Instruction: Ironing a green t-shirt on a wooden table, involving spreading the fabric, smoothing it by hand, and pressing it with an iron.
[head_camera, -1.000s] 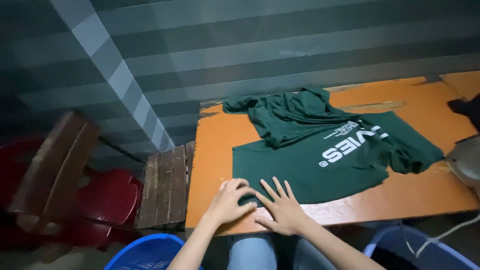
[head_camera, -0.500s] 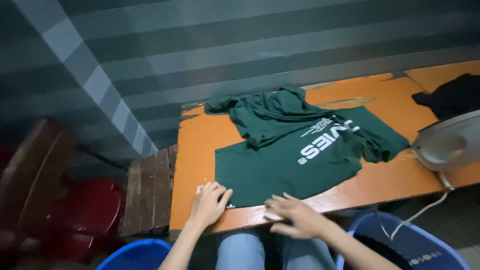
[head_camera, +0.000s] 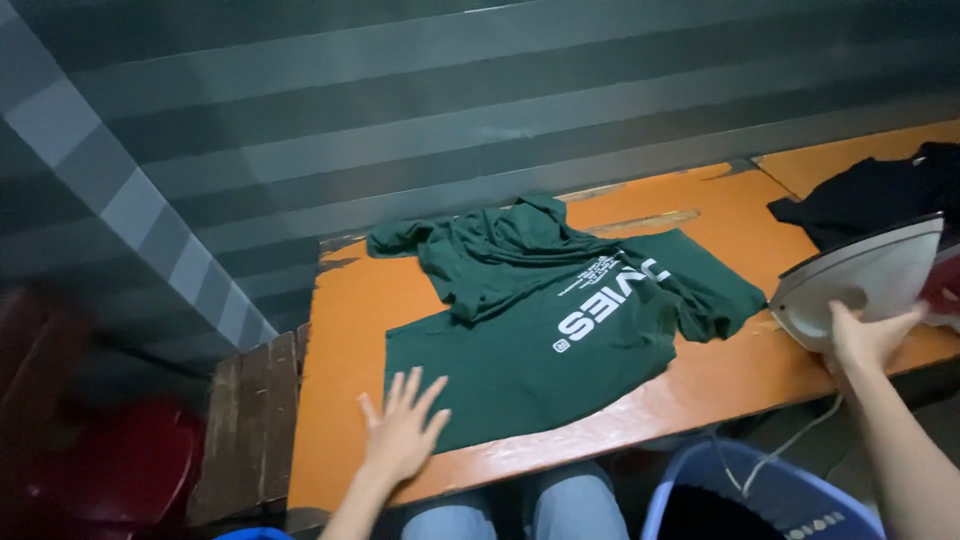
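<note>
A dark green T-shirt (head_camera: 560, 330) with white print lies on the orange table (head_camera: 345, 330), its lower part flat and its upper part bunched toward the wall. My left hand (head_camera: 402, 432) rests flat with fingers spread on the shirt's near left corner by the table's front edge. My right hand (head_camera: 868, 338) reaches to the right and touches the underside of a clothes iron (head_camera: 862, 276) standing tilted at the table's right end. Whether the fingers are wrapped around the iron is hidden.
A black garment (head_camera: 870, 195) lies at the far right of the table behind the iron. A blue basket (head_camera: 760, 500) stands below the table front. A wooden bench (head_camera: 245, 425) and a red chair (head_camera: 120, 470) are on the left. A striped wall stands behind.
My right hand left the shirt's hem and moved right to the iron. My left hand stays on the shirt's near left corner. The view has swung right.
</note>
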